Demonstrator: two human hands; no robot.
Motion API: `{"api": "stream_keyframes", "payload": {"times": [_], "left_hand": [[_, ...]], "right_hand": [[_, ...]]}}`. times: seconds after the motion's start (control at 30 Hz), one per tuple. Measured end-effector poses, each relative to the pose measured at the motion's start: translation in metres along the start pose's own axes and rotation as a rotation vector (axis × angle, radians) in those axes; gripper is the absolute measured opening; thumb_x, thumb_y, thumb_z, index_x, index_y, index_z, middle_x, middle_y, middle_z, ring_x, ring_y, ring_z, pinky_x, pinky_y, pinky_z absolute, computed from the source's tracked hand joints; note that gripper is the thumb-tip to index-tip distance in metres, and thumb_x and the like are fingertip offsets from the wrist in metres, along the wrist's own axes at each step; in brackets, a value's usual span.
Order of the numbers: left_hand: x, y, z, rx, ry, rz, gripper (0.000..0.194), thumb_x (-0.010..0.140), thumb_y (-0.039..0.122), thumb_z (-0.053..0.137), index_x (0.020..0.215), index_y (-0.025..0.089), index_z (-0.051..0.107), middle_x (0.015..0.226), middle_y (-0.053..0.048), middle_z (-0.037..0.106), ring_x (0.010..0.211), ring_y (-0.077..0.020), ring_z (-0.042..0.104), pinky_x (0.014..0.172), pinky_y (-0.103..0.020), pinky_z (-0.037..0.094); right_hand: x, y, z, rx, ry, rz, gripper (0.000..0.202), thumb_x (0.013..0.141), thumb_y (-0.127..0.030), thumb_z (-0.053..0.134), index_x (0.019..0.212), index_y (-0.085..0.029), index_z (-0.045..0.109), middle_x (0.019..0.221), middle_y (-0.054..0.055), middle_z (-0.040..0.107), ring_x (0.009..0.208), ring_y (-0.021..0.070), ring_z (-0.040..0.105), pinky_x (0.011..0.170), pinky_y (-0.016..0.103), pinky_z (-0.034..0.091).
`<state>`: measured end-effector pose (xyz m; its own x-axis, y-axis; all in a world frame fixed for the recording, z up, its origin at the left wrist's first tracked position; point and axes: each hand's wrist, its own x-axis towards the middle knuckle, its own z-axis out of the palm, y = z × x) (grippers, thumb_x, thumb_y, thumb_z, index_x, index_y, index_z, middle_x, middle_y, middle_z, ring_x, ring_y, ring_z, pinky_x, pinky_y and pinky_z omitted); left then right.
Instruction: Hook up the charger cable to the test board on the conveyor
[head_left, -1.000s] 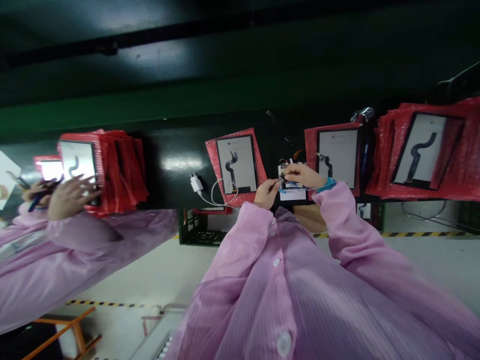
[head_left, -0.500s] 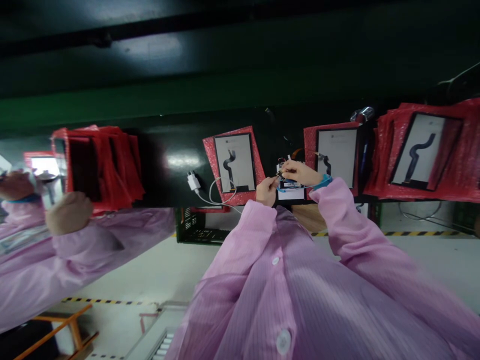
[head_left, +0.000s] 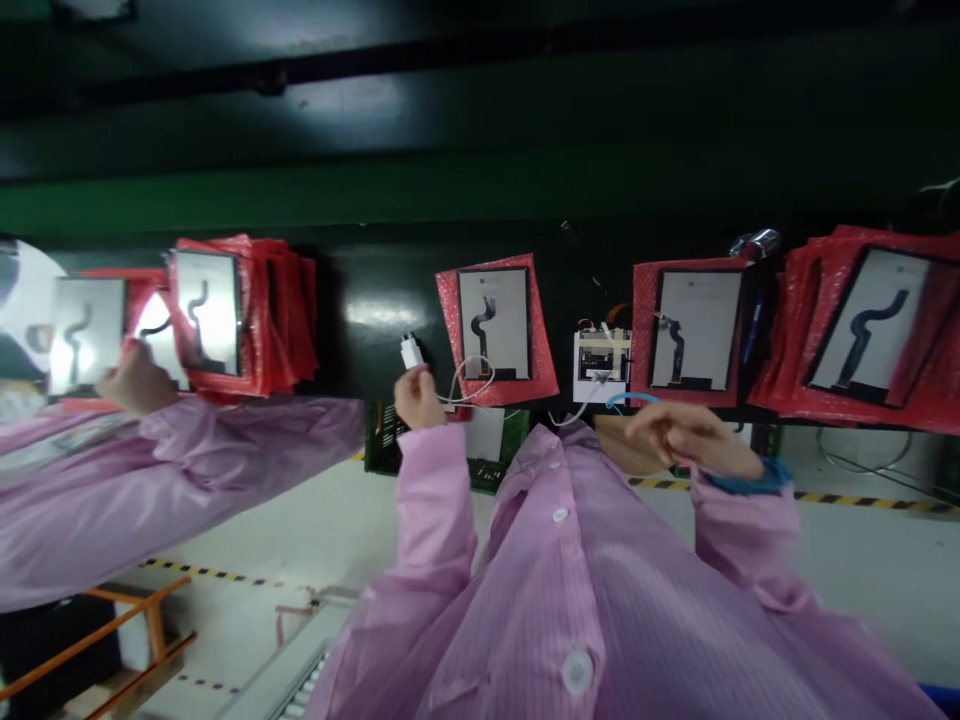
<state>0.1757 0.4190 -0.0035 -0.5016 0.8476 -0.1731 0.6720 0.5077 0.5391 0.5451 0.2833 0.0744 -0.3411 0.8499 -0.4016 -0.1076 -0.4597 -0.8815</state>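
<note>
My left hand [head_left: 418, 398] is closed at the lower end of a white charger plug [head_left: 410, 352], whose prongs point away from me. From there a white cable [head_left: 459, 382] loops over a display panel [head_left: 495, 325] on red bubble wrap. Farther right the cable [head_left: 574, 415] reaches a small device with an exposed circuit board [head_left: 604, 355]. My right hand [head_left: 694, 440], slightly blurred, hovers at the table's front edge, fingers stretched and apart, holding nothing. It wears a blue wrist strap [head_left: 750, 480]; a blue cord [head_left: 630, 398] lies between this hand and the device.
Right of the device lies another panel [head_left: 697, 330], then a blue pen [head_left: 752, 328] and a stack of red bubble-wrap sleeves [head_left: 795, 300] with a panel on top. On the left, a co-worker's hand [head_left: 139, 380] is beside more wrapped panels [head_left: 210, 310]. A green crate [head_left: 487, 472] stands below the edge.
My hands have parted from the device: the left moved left to the charger plug, the right moved right and back toward me. The co-worker's hand also moved, and a panel there now shows its pale side.
</note>
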Motion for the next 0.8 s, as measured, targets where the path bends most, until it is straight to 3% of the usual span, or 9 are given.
{"api": "stream_keyframes", "payload": {"times": [0.1, 0.2, 0.33, 0.4, 0.47, 0.57, 0.67, 0.73, 0.8], "left_hand": [[0.052, -0.028, -0.007, 0.111, 0.065, -0.145, 0.035, 0.089, 0.019, 0.054, 0.121, 0.005, 0.056, 0.129, -0.021, 0.054, 0.115, -0.0261, 0.056, 0.106, -0.040, 0.040], [0.079, -0.040, 0.008, 0.126, 0.020, -0.148, 0.045, 0.078, 0.025, 0.073, 0.113, 0.003, 0.058, 0.130, -0.027, 0.050, 0.125, -0.0373, 0.048, 0.111, -0.050, 0.031], [0.085, -0.041, 0.028, 0.068, -0.019, -0.061, 0.026, 0.074, 0.020, 0.075, 0.092, 0.010, 0.058, 0.123, -0.021, 0.053, 0.128, -0.0346, 0.043, 0.113, -0.046, 0.028], [0.082, -0.041, 0.025, -0.002, -0.030, -0.059, 0.016, 0.078, 0.017, 0.068, 0.086, 0.012, 0.055, 0.108, -0.016, 0.058, 0.117, -0.0298, 0.051, 0.107, -0.043, 0.035], [0.072, -0.046, 0.010, -0.103, -0.040, -0.079, 0.012, 0.085, 0.020, 0.060, 0.088, 0.013, 0.051, 0.092, -0.009, 0.057, 0.096, -0.0230, 0.058, 0.093, -0.038, 0.045], [0.027, -0.069, -0.030, -0.298, -0.093, -0.080, 0.012, 0.093, 0.025, 0.046, 0.098, 0.015, 0.045, 0.082, 0.001, 0.052, 0.067, -0.0102, 0.053, 0.068, -0.026, 0.047], [-0.057, -0.110, -0.070, -0.465, -0.286, -0.079, 0.034, 0.083, 0.045, 0.060, 0.098, 0.018, 0.043, 0.077, 0.005, 0.054, 0.047, -0.0047, 0.042, 0.051, -0.021, 0.040], [-0.124, -0.140, -0.081, -0.520, -0.476, -0.119, 0.055, 0.064, 0.062, 0.073, 0.087, 0.019, 0.046, 0.066, 0.005, 0.055, 0.038, -0.0057, 0.040, 0.041, -0.021, 0.034], [-0.183, -0.165, -0.072, -0.539, -0.603, -0.152, 0.057, 0.054, 0.059, 0.080, 0.081, 0.019, 0.050, 0.058, 0.005, 0.056, 0.037, -0.0078, 0.043, 0.039, -0.022, 0.036]], "right_hand": [[-0.029, 0.005, 0.021, 0.116, -0.294, 0.024, 0.035, 0.091, -0.054, 0.057, 0.109, -0.027, 0.070, 0.100, 0.007, 0.067, 0.054, 0.0089, 0.049, 0.049, 0.026, 0.039], [-0.046, 0.009, 0.048, 0.079, -0.393, 0.042, 0.035, 0.092, -0.054, 0.057, 0.104, -0.025, 0.072, 0.095, 0.007, 0.067, 0.066, 0.0109, 0.056, 0.057, 0.024, 0.042], [-0.073, 0.020, 0.090, 0.103, -0.457, -0.060, 0.041, 0.094, -0.055, 0.052, 0.098, -0.020, 0.073, 0.084, 0.008, 0.068, 0.078, 0.0146, 0.060, 0.070, 0.026, 0.044], [-0.090, 0.032, 0.110, 0.171, -0.430, -0.074, 0.040, 0.095, -0.051, 0.052, 0.098, -0.017, 0.072, 0.083, 0.007, 0.066, 0.072, 0.0125, 0.057, 0.065, 0.025, 0.043], [-0.105, 0.047, 0.127, 0.243, -0.342, 0.005, 0.038, 0.096, -0.049, 0.051, 0.099, -0.016, 0.070, 0.085, 0.006, 0.065, 0.061, 0.0082, 0.052, 0.056, 0.021, 0.039], [-0.112, 0.070, 0.147, 0.276, -0.119, 0.214, 0.038, 0.096, -0.051, 0.050, 0.098, -0.016, 0.066, 0.083, 0.003, 0.063, 0.049, 0.0039, 0.042, 0.045, 0.019, 0.030], [-0.094, 0.090, 0.166, 0.127, 0.108, 0.298, 0.042, 0.095, -0.055, 0.047, 0.097, -0.017, 0.065, 0.081, 0.002, 0.063, 0.051, 0.0060, 0.043, 0.048, 0.021, 0.033], [-0.073, 0.107, 0.181, -0.042, 0.198, 0.257, 0.043, 0.095, -0.055, 0.046, 0.101, -0.018, 0.066, 0.087, 0.004, 0.065, 0.060, 0.0093, 0.050, 0.057, 0.024, 0.041], [-0.050, 0.131, 0.197, -0.195, 0.197, 0.161, 0.042, 0.092, -0.054, 0.052, 0.109, -0.019, 0.066, 0.101, 0.007, 0.068, 0.076, 0.0142, 0.058, 0.071, 0.029, 0.047]]}}
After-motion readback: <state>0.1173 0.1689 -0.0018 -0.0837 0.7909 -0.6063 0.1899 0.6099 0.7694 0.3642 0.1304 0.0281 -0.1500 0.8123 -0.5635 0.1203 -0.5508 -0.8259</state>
